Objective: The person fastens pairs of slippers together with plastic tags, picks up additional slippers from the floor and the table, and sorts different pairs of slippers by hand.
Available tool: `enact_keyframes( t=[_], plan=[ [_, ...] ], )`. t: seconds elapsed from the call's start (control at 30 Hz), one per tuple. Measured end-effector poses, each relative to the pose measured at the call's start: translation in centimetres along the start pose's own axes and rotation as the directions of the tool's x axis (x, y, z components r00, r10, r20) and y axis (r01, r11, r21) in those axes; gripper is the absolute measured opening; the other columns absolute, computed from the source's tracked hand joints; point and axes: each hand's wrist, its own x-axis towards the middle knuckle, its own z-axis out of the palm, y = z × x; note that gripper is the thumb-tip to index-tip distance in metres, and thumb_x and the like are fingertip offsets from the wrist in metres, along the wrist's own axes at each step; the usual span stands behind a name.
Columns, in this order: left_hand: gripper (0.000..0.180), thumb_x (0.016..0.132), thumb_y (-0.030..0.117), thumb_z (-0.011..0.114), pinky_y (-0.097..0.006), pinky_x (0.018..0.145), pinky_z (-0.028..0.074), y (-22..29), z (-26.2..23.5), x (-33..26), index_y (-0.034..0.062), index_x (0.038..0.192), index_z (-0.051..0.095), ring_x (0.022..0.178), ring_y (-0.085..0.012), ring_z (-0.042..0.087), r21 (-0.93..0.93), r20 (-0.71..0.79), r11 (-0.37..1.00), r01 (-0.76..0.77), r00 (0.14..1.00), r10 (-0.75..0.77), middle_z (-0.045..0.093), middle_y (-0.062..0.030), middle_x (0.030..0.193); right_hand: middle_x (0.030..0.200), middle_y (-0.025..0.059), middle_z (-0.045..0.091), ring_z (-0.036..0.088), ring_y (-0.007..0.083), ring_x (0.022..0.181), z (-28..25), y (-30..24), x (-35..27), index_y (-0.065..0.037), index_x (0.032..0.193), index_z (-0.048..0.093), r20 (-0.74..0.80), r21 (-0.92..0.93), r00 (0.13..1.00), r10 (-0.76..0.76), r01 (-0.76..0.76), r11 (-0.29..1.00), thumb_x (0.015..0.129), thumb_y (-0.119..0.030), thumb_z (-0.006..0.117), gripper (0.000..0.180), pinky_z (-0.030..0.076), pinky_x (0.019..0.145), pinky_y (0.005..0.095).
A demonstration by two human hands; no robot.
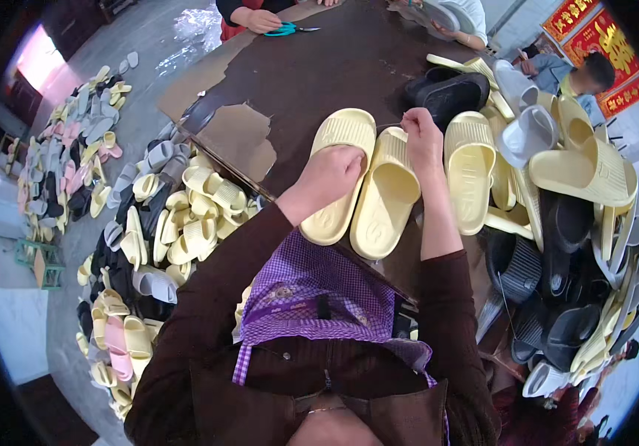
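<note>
Head view is showing me both hands working over a pair of pale yellow slides lying side by side, toes toward the body, on the dark brown table (319,67). I am seeing the left hand (331,175) curled down over the strap of the left yellow slide (338,178), fingers pressed together and tucked under or against the band; whether they are actually pinching it I cannot tell. The right hand (422,137) is sitting at the top edge of the right yellow slide (385,195), fingertips bunched as if nipping something thin, and a fine thread or tie seems to be running leftward from them, though it is too slight to be sure. I am judging these slides as light, moulded foam: soft, springy, a bit grippy rather than slick, and not fragile. The wide ribbed strap looks like the best place to take hold, since the sole would flex if lifted by the heel. A third yellow slide (469,172) is lying just beside the pair, and a heap of mixed slides (579,245) is crowding the right side. Another person's hand (260,20) is resting near teal scissors (284,30) at the far edge.
</note>
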Motion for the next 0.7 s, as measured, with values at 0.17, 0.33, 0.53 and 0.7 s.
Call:
enact_keyframes(
  t=[0.17,0.33,0.53,0.7],
  plan=[
    [0.019,0.082,0.008,0.052,-0.036,0.072,0.048,2.8,0.1,1.7,-0.0015,0.096,0.061,0.082,-0.0314,0.062,-0.086,-0.128,0.990,0.109,0.985,-0.119,0.062,-0.0215,0.089,0.078,0.0073,0.061,0.059,0.0149,0.076,-0.5,0.2,-1.6,-0.002,0.092,0.056,-0.140,0.257,0.990,0.003,0.033,0.966,0.086,-0.003,0.056,0.006,0.048,0.070,0.0271],
    [0.018,0.081,0.010,0.052,-0.040,0.070,0.048,2.8,2.8,6.2,-0.0019,0.090,0.061,0.079,-0.0340,0.061,-0.092,-0.164,0.994,-0.064,0.985,0.048,0.062,-0.0203,0.084,0.079,0.0035,0.059,0.056,0.0095,0.076,-1.1,-2.2,-3.5,-0.002,0.089,0.056,-0.196,0.402,0.976,-0.099,0.172,0.899,0.085,0.002,0.054,0.006,0.046,0.070,0.0222],
    [0.018,0.079,0.012,0.053,-0.042,0.071,0.048,2.4,4.5,8.6,-0.0018,0.088,0.062,0.080,-0.0361,0.061,-0.187,0.097,0.977,0.106,0.991,-0.089,0.063,-0.0209,0.084,0.082,0.0029,0.059,0.055,0.0090,0.079,-1.9,-0.6,-4.6,-0.001,0.089,0.057,-0.219,0.326,0.975,-0.036,0.108,0.939,0.086,0.003,0.053,0.007,0.047,0.073,0.0229],
    [0.015,0.081,0.008,0.058,-0.027,0.063,0.047,1.9,5.1,8.5,-0.0028,0.090,0.060,0.071,-0.0138,0.060,-0.099,0.135,0.982,0.158,0.980,-0.144,0.064,-0.0081,0.078,0.083,0.0014,0.059,0.055,0.0083,0.078,-2.4,0.1,-4.8,-0.001,0.092,0.059,-0.180,0.628,0.955,0.237,-0.074,0.775,0.085,0.001,0.055,0.008,0.046,0.072,0.0219]
  ],
)
